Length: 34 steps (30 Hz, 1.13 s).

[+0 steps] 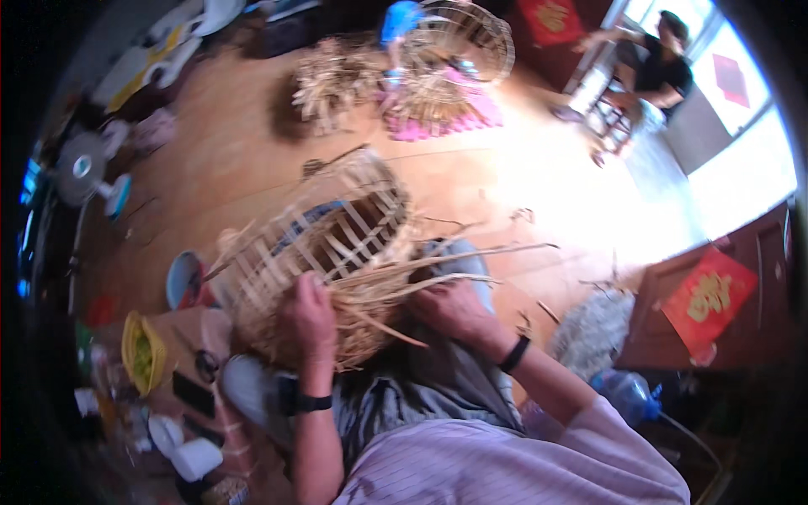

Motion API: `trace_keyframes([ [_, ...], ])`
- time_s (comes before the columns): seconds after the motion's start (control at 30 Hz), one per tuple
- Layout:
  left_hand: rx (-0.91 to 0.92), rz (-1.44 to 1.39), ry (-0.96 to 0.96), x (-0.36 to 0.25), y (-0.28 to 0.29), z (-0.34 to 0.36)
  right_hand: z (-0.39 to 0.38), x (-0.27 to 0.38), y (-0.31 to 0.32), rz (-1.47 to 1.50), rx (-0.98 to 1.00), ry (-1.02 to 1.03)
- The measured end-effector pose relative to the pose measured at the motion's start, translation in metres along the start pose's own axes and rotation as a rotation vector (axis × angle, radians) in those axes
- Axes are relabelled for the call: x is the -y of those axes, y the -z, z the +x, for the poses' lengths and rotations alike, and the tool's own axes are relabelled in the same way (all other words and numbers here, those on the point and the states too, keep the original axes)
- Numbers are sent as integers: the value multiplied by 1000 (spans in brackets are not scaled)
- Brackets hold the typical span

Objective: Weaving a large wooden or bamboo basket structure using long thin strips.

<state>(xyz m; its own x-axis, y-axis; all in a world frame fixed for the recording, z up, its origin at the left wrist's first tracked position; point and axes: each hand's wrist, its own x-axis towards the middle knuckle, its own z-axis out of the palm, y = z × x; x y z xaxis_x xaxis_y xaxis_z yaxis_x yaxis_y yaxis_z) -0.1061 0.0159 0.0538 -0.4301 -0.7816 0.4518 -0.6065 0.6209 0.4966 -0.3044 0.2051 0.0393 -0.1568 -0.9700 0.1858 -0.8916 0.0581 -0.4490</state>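
Note:
A half-woven basket (261, 286) of pale, dry strips lies tilted across my lap, its open weave facing up. My left hand (310, 318) is closed in a pinch at the near side of the weave; what its fingers hold is hidden. To the right, my right hand (450, 307) is closed around long dry stalks (396, 278). The loose stalks run from the basket's near side and stick out past that hand. Dark bands circle both wrists.
On the left stand a small table (189, 337) with a dark phone (194, 394), a yellow bag (141, 353) and a white cup (196, 459). A fan (82, 167) is beyond. Farther off are bundled stalks (332, 84), another basket (471, 38) and a seated person (661, 76).

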Motion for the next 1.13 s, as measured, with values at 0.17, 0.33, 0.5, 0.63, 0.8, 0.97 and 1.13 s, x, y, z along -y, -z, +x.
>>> trace_keyframes([
  [0.17,137,11,-138,-7,13,5,-7,-2,3,72,-121,45],
  [0.33,368,-136,56,5,38,17,1,3,-2,59,-150,86],
  [0.5,545,-234,110,25,35,33,-3,0,-7,84,-141,48],
  [0.63,631,-266,155,24,38,39,-6,3,-3,107,-162,41],
  [0.8,625,-317,115,26,39,39,-7,3,-7,102,-207,55],
  [0.97,663,-356,193,33,42,43,-7,6,-2,99,-161,40],
  [1.13,702,-303,182,39,42,50,-9,2,-2,98,-184,71],
])
